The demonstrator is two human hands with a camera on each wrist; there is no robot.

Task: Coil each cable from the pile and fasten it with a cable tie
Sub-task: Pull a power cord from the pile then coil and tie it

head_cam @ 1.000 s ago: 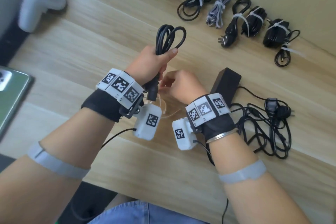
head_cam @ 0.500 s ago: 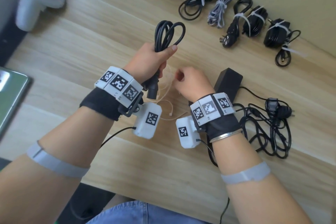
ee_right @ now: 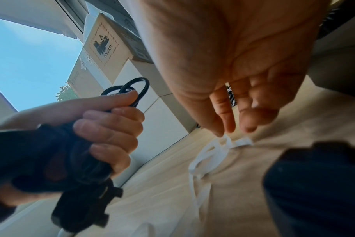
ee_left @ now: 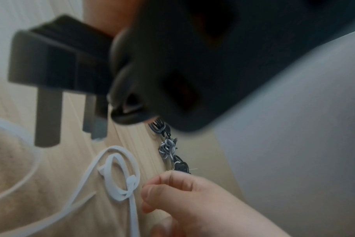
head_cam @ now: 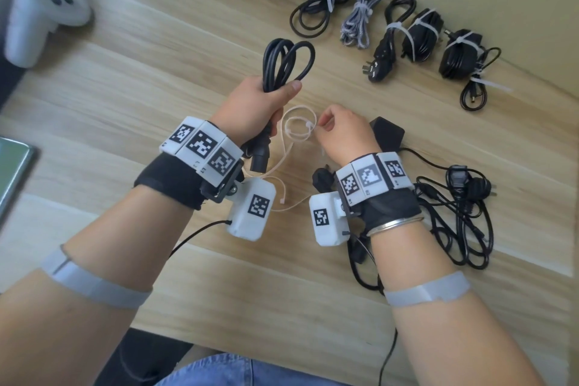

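Note:
My left hand [head_cam: 260, 103] grips a coiled black power cable [head_cam: 286, 63] upright above the wooden table [head_cam: 141, 78], loops sticking out above the fist and its plug [head_cam: 261, 155] hanging below. The same cable [ee_right: 130, 89] and left hand [ee_right: 109, 128] show in the right wrist view. Just right of it, my right hand [head_cam: 341, 131] pinches a looped white cable tie [head_cam: 297, 128] at its head with thumb and forefinger. The tie [ee_left: 120, 176] lies curled over other loose ties [head_cam: 282, 194] on the table. The right hand [ee_left: 192, 200] and tie [ee_right: 219, 147] appear close up in the wrist views.
Several tied cable bundles [head_cam: 388, 28] line the back right by the wall. A tangled black cable pile [head_cam: 457, 213] with a power brick [head_cam: 387, 131] lies right of my right wrist. A white controller [head_cam: 40, 12] sits at the back left, a green-edged device [head_cam: 12, 172] at the left edge.
My right hand has moved forward and lifted one looped cable tie out from the loose ties. The left hand keeps its grip on the coil, raised slightly.

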